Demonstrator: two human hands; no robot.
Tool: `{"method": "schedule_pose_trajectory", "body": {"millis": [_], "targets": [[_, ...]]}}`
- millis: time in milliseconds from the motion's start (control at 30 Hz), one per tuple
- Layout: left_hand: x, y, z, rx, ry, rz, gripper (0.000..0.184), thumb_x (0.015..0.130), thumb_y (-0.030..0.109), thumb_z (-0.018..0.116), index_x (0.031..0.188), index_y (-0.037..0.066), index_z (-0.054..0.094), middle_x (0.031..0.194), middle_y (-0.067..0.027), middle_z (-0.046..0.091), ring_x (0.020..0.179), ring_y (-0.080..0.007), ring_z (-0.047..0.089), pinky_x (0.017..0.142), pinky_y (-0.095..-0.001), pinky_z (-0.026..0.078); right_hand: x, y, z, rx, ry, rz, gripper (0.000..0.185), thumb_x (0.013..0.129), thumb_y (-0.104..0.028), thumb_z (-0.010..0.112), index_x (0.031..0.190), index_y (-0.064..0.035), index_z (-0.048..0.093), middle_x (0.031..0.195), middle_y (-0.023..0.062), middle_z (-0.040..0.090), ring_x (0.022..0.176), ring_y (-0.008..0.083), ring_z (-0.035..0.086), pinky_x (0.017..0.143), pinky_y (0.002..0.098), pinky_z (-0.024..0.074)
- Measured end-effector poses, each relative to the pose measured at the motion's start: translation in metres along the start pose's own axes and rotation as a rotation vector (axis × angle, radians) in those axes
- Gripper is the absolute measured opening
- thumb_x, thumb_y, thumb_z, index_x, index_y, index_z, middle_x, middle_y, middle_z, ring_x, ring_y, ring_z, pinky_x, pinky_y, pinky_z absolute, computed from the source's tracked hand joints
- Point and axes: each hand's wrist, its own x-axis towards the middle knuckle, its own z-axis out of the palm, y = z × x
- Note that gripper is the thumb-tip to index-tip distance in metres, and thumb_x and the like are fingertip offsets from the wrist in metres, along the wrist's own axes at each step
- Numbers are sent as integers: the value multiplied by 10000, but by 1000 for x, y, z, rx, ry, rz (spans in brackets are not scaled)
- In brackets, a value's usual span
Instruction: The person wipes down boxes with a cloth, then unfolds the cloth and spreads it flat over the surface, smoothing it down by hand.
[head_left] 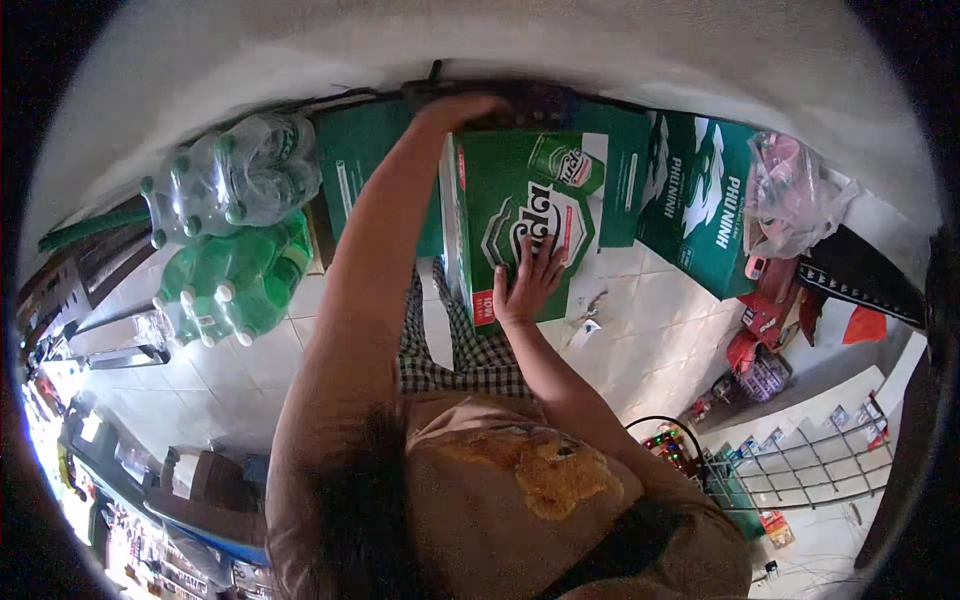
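Observation:
A green drinks carton (pixel 515 225) with a white logo and a red patch at its lower corner stands in front of me. My right hand (pixel 530 280) lies on its printed face, fingers stretched and apart. My left hand (pixel 468 108) reaches over the carton's far top edge beside a dark object (pixel 545 105) that I cannot make out. Its fingers are smeared and partly hidden, so their grip does not show. Below the carton, a black-and-white checked cloth (pixel 470 375) hangs close to my body.
Clear plastic bottles (pixel 255 165) and green bottles (pixel 245 280) stand at left. Dark green cartons (pixel 700 195) line the wall, with pink items in a clear bag (pixel 785 190) beside them. A black wire rack (pixel 810 465) is at lower right, above pale floor tiles (pixel 630 335).

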Motion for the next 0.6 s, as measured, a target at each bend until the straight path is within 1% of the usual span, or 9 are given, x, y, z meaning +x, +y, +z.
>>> {"method": "schedule_pose_trajectory", "body": {"millis": [67, 100, 200, 300, 367, 500, 533, 567, 600], "targets": [[70, -45, -5, 509, -97, -193, 511, 843, 472, 528, 1242, 154, 557, 1283, -85, 519, 1154, -207, 476, 1010, -367, 334, -1, 0, 0, -2, -3, 6, 628, 867, -472, 412, 1389, -130, 345, 1473, 194, 196, 1352, 451, 111, 1050, 582, 101], [73, -43, -4, 514, -106, -191, 511, 843, 472, 528, 1242, 154, 557, 1283, -85, 519, 1154, -207, 476, 1010, -367, 334, -2, 0, 1, -4, -1, 16, 628, 867, -472, 412, 1389, -130, 345, 1473, 194, 196, 1352, 451, 111, 1050, 582, 101], [86, -37, -4, 518, -153, -63, 546, 839, 494, 525, 1269, 157, 532, 1297, -92, 500, 1162, -237, 463, 1017, -382, 325, -1, 2, 4, 14, 14, 13, 618, 865, -472, 414, 1383, -139, 358, 1468, 198, 204, 1352, 442, 122, 1045, 592, 111], [72, -42, 0, 393, -182, -17, 544, 854, 504, 502, 1291, 181, 507, 1343, -86, 460, 1182, -262, 448, 1024, -402, 320, -3, 3, 2, 16, -20, 22, 618, 867, -477, 411, 1380, -136, 361, 1464, 203, 213, 1353, 441, 120, 1045, 592, 111], [26, -13, 4, 444, -89, -45, 512, 884, 469, 477, 1294, 163, 497, 1354, -83, 447, 1204, -273, 429, 1020, -404, 328, -6, 3, 3, 17, -28, 42, 625, 868, -477, 411, 1385, -131, 352, 1463, 208, 212, 1353, 444, 114, 1045, 589, 103], [47, -71, -24, 834, 87, 373, 425, 926, 343, 439, 1279, 113, 491, 1348, -82, 454, 1221, -273, 420, 1019, -399, 340, -4, 2, 3, 33, 10, 15, 633, 868, -471, 421, 1389, -121, 339, 1463, 209, 209, 1352, 444, 112, 1046, 588, 85], [38, -71, -26, 934, 150, 441, 404, 936, 312, 429, 1275, 100, 489, 1346, -82, 456, 1225, -273, 418, 1019, -398, 343, -3, 2, 3, 40, 9, 13, 635, 867, -468, 425, 1389, -118, 337, 1462, 211, 210, 1351, 443, 113, 1047, 588, 79], [26, -71, -32, 1145, 171, 370, 375, 948, 253, 411, 1271, 78, 484, 1345, -87, 455, 1230, -280, 414, 1020, -401, 346, -2, 3, 3, 40, 9, 9, 635, 867, -468, 425, 1389, -118, 337, 1462, 211, 210, 1351, 443, 113, 1047, 588, 79], [25, -75, -36, 1144, 176, 369, 375, 948, 253, 411, 1271, 78, 484, 1345, -87, 455, 1230, -280, 414, 1020, -401, 346, -2, 2, 2, 39, 23, 9, 611, 882, -478, 410, 1388, -142, 348, 1465, 196, 216, 1347, 441, 140, 1043, 590, 104]]}}
